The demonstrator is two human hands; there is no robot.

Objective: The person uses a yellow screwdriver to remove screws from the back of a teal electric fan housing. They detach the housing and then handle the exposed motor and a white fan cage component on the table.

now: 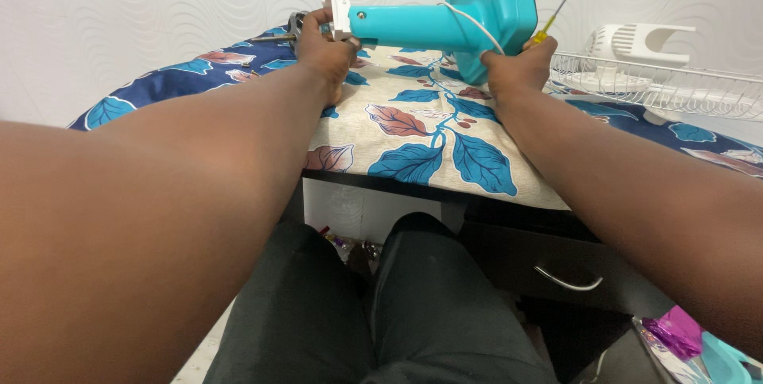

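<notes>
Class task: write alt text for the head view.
Two bare hands hold a turquoise fan stand over a leaf-print cloth: left hand at its white end, right hand also gripping a yellow-handled screwdriver. A white wire fan guard lies right.

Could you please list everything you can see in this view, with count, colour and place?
fan stand: one, turquoise, lying on its side on the table, held at both ends
white bracket: one, on the stand's neck end, by the left hand
white cord: one, running across the stand
screwdriver: one, yellow handle, in the right hand
fan grille: one, white wire, table right
white fan part: one, behind the grille
tablecloth: one, leaf print in blue, cream and brown
drawer: one, black, under the table
left hand: gripping the neck end
right hand: at the stand's base
</notes>
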